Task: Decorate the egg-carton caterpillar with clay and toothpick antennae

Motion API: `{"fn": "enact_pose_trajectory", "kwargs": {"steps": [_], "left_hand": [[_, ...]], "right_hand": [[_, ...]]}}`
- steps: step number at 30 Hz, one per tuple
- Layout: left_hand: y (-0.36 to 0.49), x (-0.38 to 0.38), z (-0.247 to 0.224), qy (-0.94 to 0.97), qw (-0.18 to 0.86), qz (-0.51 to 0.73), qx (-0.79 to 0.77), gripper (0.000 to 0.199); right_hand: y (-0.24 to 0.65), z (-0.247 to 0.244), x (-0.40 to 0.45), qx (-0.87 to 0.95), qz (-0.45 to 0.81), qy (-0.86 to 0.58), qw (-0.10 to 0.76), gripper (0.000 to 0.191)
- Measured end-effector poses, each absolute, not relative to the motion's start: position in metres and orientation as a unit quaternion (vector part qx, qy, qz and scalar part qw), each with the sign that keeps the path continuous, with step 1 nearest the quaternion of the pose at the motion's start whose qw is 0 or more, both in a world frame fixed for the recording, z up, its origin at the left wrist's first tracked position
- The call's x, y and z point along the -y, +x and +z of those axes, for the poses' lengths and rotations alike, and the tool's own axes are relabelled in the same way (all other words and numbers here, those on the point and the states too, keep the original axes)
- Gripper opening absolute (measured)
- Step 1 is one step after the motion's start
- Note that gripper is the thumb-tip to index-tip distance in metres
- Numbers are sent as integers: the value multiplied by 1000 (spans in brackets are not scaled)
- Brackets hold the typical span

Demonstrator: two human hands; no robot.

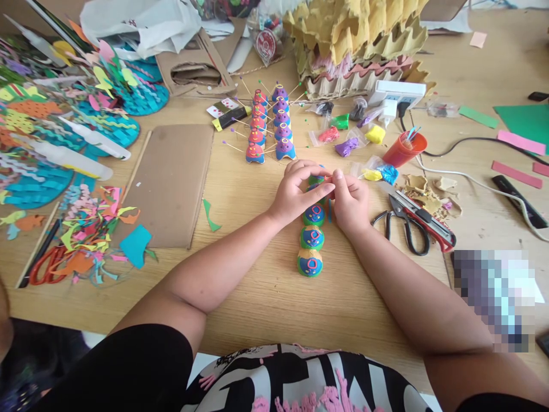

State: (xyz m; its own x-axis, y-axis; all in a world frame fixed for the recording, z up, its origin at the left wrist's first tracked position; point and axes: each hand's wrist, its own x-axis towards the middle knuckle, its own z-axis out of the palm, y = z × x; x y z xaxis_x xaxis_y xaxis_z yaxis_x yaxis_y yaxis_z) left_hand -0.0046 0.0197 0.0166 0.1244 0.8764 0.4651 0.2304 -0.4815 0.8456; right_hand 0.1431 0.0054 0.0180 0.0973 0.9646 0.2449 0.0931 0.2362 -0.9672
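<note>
My left hand [297, 186] and my right hand [350, 200] meet above a row of egg-carton cups. Fingers and thumb are pinched together on each hand. A tiny reddish bit [328, 178] shows between the fingertips, too small to name. Below the hands runs the row of blue and green clay-covered cups, the nearest cup [310, 264] and another [311, 237] bearing a pink ring and small dots. The hands partly cover the far end of this row. Beyond stand a row of red cups [256, 135] and a row of purple cups [283, 131], with pins sticking out.
Right of my hands lie pliers [409, 226], a utility knife [422, 214], an orange cup [403, 150] and bagged clay [346, 146]. Cardboard [171, 186], paper scraps [98, 229] and glue bottles [64, 157] lie left. Egg trays [360, 46] and a power strip [398, 90] stand behind.
</note>
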Motion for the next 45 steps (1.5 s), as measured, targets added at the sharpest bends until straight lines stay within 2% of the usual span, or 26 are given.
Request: {"fn": "enact_pose_trajectory", "kwargs": {"steps": [4,9,14,19,25,29,36,42,45], "left_hand": [[-3,-20,13,672,291,550,-402,42],[-4,-22,9,644,302,581,-397,36],[-5,-25,4,601,356,596,-395,35],[-4,-28,1,580,385,603,-389,39],[-3,-28,2,583,387,600,-387,42],[-4,-26,5,579,390,583,-415,50],[-6,-23,5,597,418,556,-400,44],[-9,-22,9,645,387,542,-376,52],[-8,-22,11,652,367,552,-369,49]], "right_hand": [[143,19,-4,558,393,-478,553,72],[145,11,-6,547,409,-467,562,71],[145,9,-9,543,398,-444,591,53],[143,4,-10,575,412,-411,575,51],[144,4,-10,578,368,-419,596,27],[143,7,-9,546,375,-432,612,31],[145,12,-9,548,363,-454,601,40],[146,14,-9,557,352,-461,595,46],[146,14,-8,558,357,-462,589,45]]}}
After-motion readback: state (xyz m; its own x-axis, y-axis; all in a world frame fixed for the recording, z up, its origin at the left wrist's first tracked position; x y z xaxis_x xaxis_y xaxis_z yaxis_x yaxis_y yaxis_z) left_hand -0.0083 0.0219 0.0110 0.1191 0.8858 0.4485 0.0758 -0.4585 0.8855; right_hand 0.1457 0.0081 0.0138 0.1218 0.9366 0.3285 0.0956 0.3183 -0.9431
